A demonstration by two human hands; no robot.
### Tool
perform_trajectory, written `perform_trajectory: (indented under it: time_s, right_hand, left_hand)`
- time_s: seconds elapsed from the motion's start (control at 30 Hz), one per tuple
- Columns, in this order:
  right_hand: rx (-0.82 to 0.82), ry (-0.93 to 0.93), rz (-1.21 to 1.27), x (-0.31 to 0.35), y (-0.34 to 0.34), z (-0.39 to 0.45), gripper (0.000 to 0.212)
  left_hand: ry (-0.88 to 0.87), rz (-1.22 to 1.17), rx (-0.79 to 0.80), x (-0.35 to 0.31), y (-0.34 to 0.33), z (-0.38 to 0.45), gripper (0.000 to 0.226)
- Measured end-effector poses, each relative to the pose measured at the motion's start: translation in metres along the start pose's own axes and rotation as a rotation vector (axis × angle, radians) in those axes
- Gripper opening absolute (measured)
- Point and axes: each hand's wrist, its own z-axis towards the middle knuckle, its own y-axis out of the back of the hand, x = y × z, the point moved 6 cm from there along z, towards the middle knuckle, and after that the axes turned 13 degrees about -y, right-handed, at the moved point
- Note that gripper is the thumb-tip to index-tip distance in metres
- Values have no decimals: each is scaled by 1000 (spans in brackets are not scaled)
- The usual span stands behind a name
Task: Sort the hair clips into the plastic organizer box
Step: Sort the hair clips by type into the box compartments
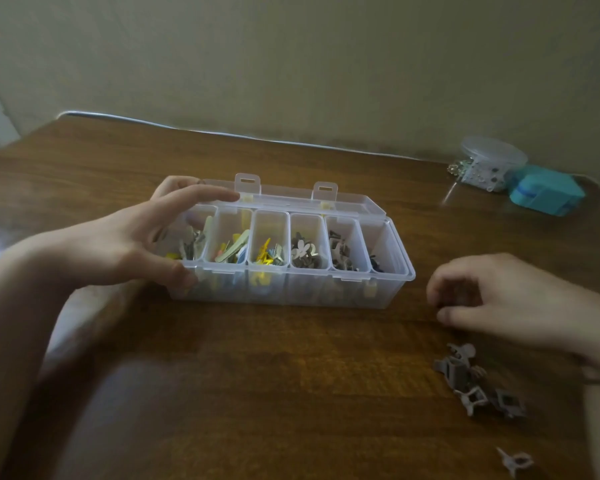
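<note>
A clear plastic organizer box [326,292] with several compartments stands open on the wooden table, its lid tipped back. The compartments hold mixed, yellow, grey-brown and dark hair clips. My left hand [142,240] grips the box's left end, thumb on the front wall and fingers over the back rim. My right hand [499,299] rests on the table right of the box, fingers curled; whether it holds a clip is blurred. A pile of grey hair clips [475,382] lies below that hand. One pale clip [515,462] lies alone nearer me.
A round clear container [492,161] with small items and a teal box [548,195] stand at the table's back right, close to the wall. The table's far edge runs along the wall behind the organizer.
</note>
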Motion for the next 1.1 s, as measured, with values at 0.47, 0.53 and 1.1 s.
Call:
perform_trajectory:
  time_s: [0.47, 0.53, 1.1]
  right_hand:
    - [-555, 346, 448, 39, 28, -17, 18]
    - [-486, 229, 407, 19, 37, -22, 25]
    - [51, 198, 43, 22, 0, -23, 27]
  left_hand:
    - [-4, 2, 8, 3, 1, 0, 108]
    - [-4, 10, 5, 2, 1, 0, 107]
    - [-1, -14, -9, 3, 0, 0, 109]
